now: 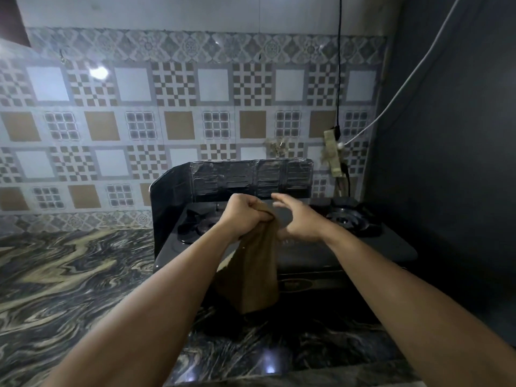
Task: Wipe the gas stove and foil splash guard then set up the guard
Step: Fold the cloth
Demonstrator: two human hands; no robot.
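Home kitchen, dim light, two-burner gas stove (293, 247) on a marbled stone counter (69, 275), foil splash guard (237, 177) standing behind and left of it, patterned wall tiles (178, 107), power strip (332, 152) hanging with cords

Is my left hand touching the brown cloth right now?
Touching. The head view shows the left hand clenched round the top of the brown cloth, which hangs down from the fist in front of the stove.
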